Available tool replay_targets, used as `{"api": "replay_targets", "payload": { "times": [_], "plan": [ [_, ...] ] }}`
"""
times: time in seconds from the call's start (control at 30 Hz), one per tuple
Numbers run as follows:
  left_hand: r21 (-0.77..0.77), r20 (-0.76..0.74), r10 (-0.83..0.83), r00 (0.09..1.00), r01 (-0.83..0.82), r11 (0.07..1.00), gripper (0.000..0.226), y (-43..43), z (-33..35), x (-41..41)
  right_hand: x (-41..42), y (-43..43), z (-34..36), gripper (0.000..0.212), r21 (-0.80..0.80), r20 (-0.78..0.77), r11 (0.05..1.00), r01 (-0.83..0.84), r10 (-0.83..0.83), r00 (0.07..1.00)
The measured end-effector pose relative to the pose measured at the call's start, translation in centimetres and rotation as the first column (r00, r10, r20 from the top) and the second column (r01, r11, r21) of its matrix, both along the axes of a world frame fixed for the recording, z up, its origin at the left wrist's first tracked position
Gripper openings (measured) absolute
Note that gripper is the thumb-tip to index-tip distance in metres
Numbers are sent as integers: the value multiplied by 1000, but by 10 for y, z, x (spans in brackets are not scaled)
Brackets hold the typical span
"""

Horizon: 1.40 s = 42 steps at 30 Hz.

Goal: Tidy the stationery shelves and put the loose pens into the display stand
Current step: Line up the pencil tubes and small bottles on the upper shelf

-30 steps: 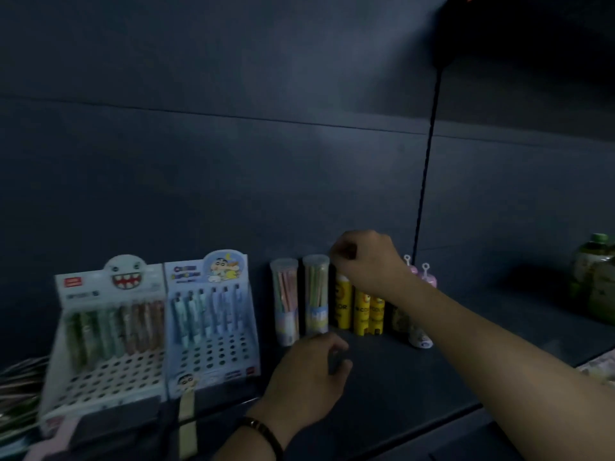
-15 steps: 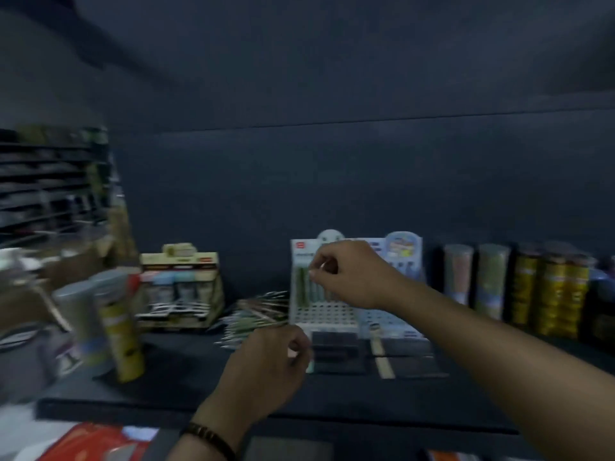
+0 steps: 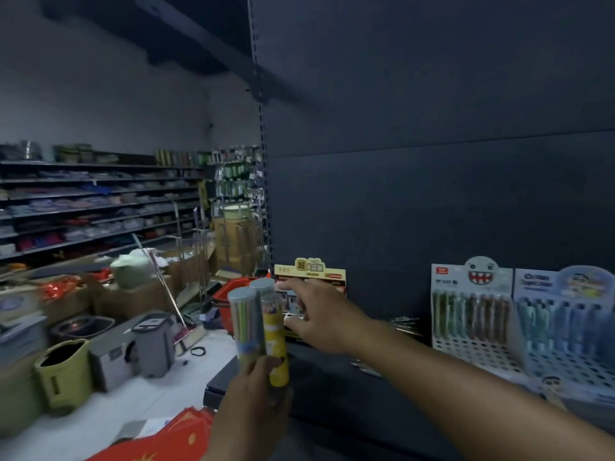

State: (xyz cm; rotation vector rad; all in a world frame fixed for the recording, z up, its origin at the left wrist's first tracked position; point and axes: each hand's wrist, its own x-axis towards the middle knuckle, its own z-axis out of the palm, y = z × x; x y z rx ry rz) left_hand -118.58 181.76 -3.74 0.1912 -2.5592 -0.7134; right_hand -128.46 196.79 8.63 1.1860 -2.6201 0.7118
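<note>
My left hand (image 3: 256,397) grips the bottom of a bunch of tall pencil tubes (image 3: 258,324), one grey-lidded and one yellow, at the shelf's left end. My right hand (image 3: 319,314) reaches across to them, fingers spread, index fingertip touching a tube's top near a yellow pen box (image 3: 312,277). On the dark shelf (image 3: 332,377) stand two white display stands: one with a toothy monster face (image 3: 472,314) and one with a cartoon boy (image 3: 565,327), both holding rows of pens. Loose pens (image 3: 404,322) lie behind my right forearm.
Beyond the shelf's left end is the shop floor with mop buckets (image 3: 151,344), cardboard boxes, a red basket (image 3: 229,294) and distant goods racks (image 3: 100,201). Red packets (image 3: 173,437) lie below my left hand. A perforated upright (image 3: 264,181) marks the shelf's back-left corner.
The view has swung left along the shelf. My left hand has come to grip the pencil tubes, and my right hand has moved from the display stand to the tubes.
</note>
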Motion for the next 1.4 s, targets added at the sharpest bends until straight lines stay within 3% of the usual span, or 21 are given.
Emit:
{"api": "replay_targets", "payload": {
  "times": [0.2,0.33,0.47,0.57,0.7,0.87,1.0,1.17,1.4],
  "plan": [
    [216,-77,-24,997,40,976,28,-19,-8,-18,-23,-38,-10,73,92,47,993,70,-74,996],
    [318,-128,-14,992,54,947,21,-21,-10,-35,-33,-50,-20,65,144,55,989,43,-51,997],
    [415,-100,-53,994,90,905,45,-26,-13,-52,-39,-56,-30,46,-19,109,999,25,-23,994],
    [474,-81,-48,996,81,877,37,-27,-19,-61,-38,-57,-37,39,-140,200,990,9,19,980],
    [498,-115,-46,992,98,862,28,-19,-24,-71,-36,-49,-38,34,-223,212,975,12,37,977],
    [620,-214,-118,970,228,751,43,14,-9,-80,-35,-7,-18,31,-347,167,937,29,31,985],
    [654,-271,-293,917,399,642,51,58,16,-92,-35,53,9,44,-391,159,918,64,-1,987],
    [705,-348,-562,751,604,371,61,118,45,-101,-27,139,27,81,-454,147,885,101,-38,988],
    [627,-401,-721,565,743,233,57,229,61,-112,0,248,17,98,-559,177,779,285,-223,958]
  ]
}}
